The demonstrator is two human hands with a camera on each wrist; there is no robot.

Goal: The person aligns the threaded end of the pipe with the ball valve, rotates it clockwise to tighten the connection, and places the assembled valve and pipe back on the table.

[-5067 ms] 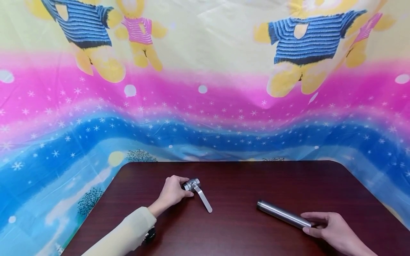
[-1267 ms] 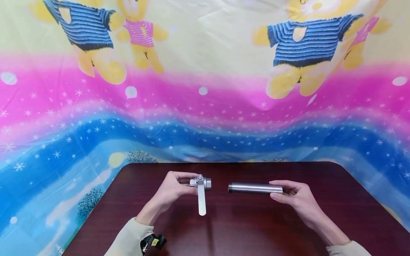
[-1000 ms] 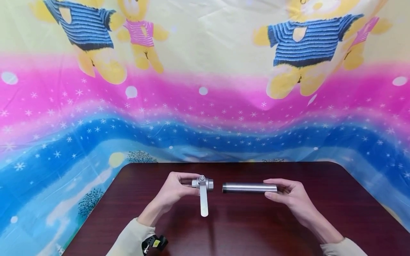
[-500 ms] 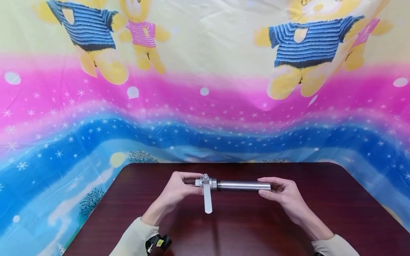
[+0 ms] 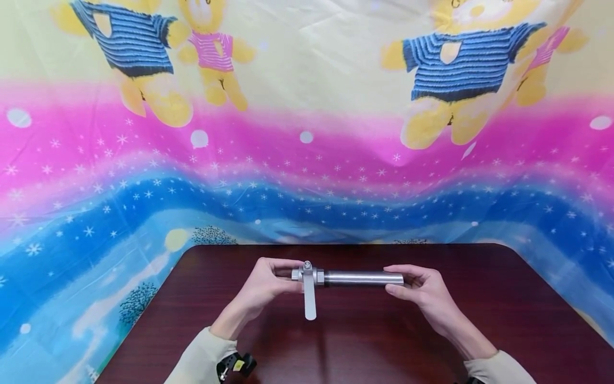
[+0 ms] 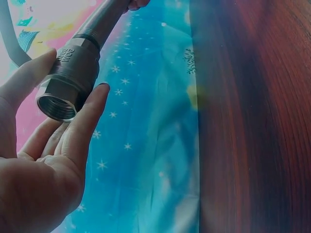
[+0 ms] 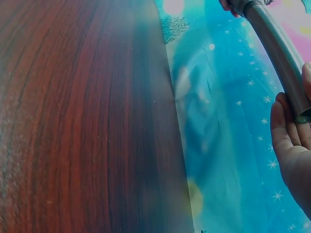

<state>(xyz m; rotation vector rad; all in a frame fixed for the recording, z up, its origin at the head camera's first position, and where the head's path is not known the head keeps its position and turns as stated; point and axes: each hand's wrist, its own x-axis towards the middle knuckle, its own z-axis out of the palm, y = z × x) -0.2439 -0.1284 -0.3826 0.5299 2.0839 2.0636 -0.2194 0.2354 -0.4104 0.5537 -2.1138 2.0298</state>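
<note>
My left hand pinches a steel ball valve between thumb and fingers, its flat lever hanging toward me. In the left wrist view the valve's open threaded socket faces the palm, and raised lettering shows on the body. A straight steel pipe lies level in my right hand, thumb and fingers on its outer end. The pipe's threaded end meets the valve's right-hand port, with some thread showing at the joint in the left wrist view. Both pieces are held up over the table.
The dark red wooden table has rounded far corners. Behind it hangs a printed cloth with bears and snowflakes. A black wrist mount is strapped at my left sleeve.
Both hands lifted the valve and pipe from near the tabletop. The pipe moved left until its threaded end met the valve; over the last half second there is only a slight shift left.
</note>
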